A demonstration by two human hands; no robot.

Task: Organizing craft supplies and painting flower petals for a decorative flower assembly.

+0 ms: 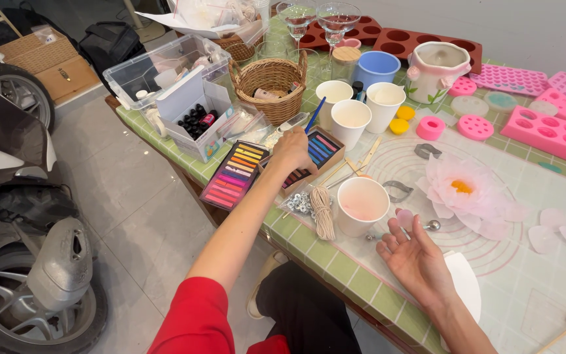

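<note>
The box of coloured chalk sticks [314,156] lies open near the counter's [355,282] front edge, its second tray [236,174] just beside it. The left hand [292,148] reaches into the box holding a blue stick-like tool [316,115]; its fingers are hidden, so the grip cannot be judged. The right hand [416,257] rests open, palm up, holding nothing. Pressing down could tip the box or nudge the pink-filled paper cup [361,204] nearby and spill it.
</note>
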